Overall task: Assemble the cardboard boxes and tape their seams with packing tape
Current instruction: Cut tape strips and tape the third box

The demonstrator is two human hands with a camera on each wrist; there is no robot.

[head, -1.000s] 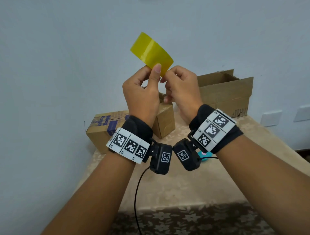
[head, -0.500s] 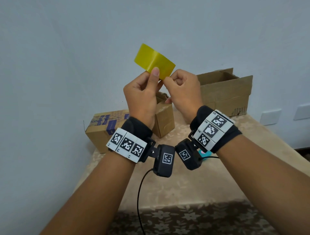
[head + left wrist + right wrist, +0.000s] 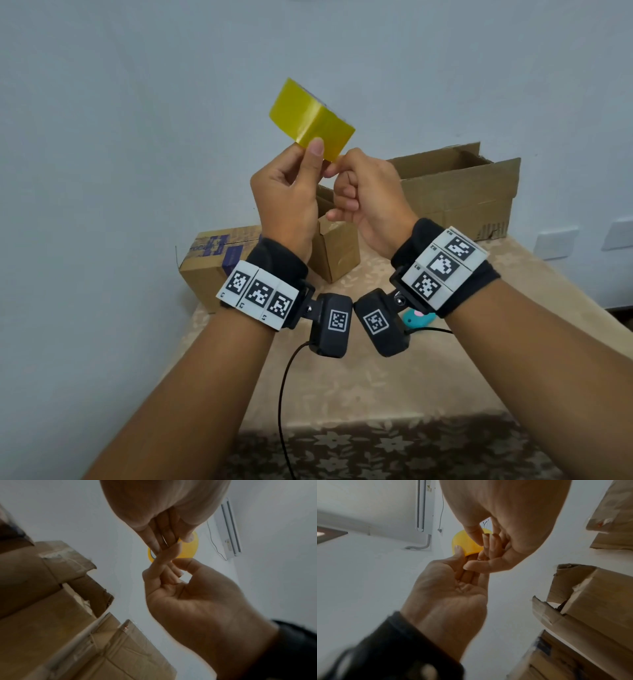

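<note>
Cardboard boxes: three. One open-topped large box (image 3: 459,192) at 1 o'clock, one small box (image 3: 337,253) at 12 o'clock, one closed box with blue printing (image 3: 209,260) at 10 o'clock. Tape rolls: one, yellow (image 3: 310,125), at 12 o'clock. Hands: two, left hand (image 3: 286,202) and right hand (image 3: 368,198). Wall sockets: two, first (image 3: 556,240) and second (image 3: 618,234), at 3 o'clock. Teal objects: one (image 3: 419,318), partly hidden.

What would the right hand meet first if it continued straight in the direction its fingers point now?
The yellow tape roll: the right hand points up-left with its fingertips already at the roll's lower edge, beside the left hand. Exact contact is unclear.
</note>
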